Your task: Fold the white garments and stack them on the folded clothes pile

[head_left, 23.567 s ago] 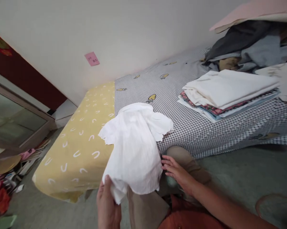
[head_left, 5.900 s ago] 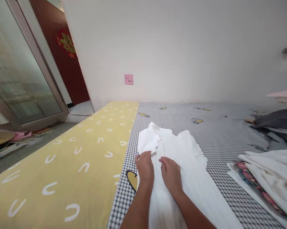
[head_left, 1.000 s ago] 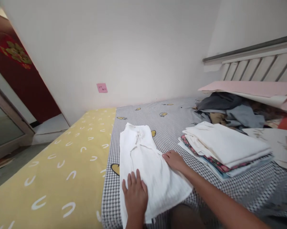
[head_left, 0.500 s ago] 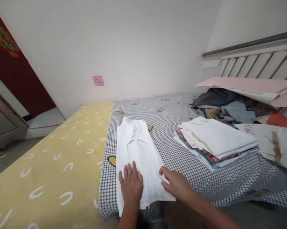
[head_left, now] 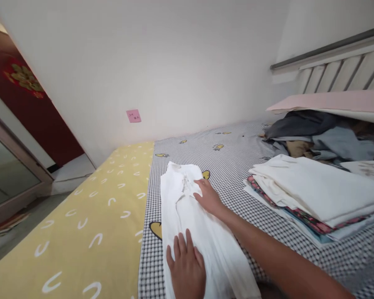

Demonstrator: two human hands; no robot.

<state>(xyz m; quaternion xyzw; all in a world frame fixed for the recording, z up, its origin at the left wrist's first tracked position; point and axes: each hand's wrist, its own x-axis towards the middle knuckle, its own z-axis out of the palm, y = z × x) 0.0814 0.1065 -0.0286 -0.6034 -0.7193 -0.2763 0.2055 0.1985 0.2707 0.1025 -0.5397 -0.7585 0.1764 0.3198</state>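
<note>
A white shirt (head_left: 193,224) with a laced neck opening lies folded lengthwise on a checked cloth. My left hand (head_left: 187,265) rests flat on its lower part, fingers spread. Farther up, my right hand (head_left: 208,196) touches the shirt's right side beside the lacing. Its thumb and forefinger are apart, and the other fingers are partly hidden. The lower end of the shirt runs toward the bottom edge of the view, partly under my left hand.
To the right is a stack of folded clothes (head_left: 311,187), white on top. Behind it, dark and grey clothes (head_left: 301,124) are heaped under a pink sheet (head_left: 336,99). Yellow patterned bedding (head_left: 90,224) covers the left side. A pink note (head_left: 133,116) is on the wall.
My right hand has let go of the shirt's lower right edge and moved up beside the neck lacing. My left hand stays flat on the shirt. The view has shifted slightly.
</note>
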